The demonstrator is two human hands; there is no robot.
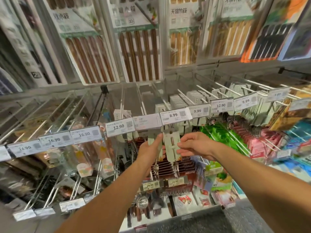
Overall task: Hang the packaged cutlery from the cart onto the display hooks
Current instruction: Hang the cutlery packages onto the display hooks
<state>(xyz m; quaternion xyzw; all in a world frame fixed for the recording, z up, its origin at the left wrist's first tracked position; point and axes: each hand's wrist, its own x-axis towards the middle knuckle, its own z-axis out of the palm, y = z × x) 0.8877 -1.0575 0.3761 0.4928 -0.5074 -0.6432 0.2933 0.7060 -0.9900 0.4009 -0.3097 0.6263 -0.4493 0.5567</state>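
A carded fork pack [171, 145], pale card with a wooden-handled metal fork, hangs just under the 8.99 price tag [175, 115] on a display hook [161, 96]. My right hand [195, 144] pinches the card's right edge. My left hand [151, 148] grips a second pale carded pack [151, 138] just left of it, thumb pointing up toward the hook's tip. A fork's tines [155, 168] hang below my left wrist. The cart is out of view.
Rows of white hooks carry carded cutlery behind price tags reading 12.90 [119, 127], 9.99 [197, 111] and others. Chopstick packs [138, 52] hang above. Lower hooks hold dark packs [168, 167] and ladles. Colourful packets [218, 137] fill the right side.
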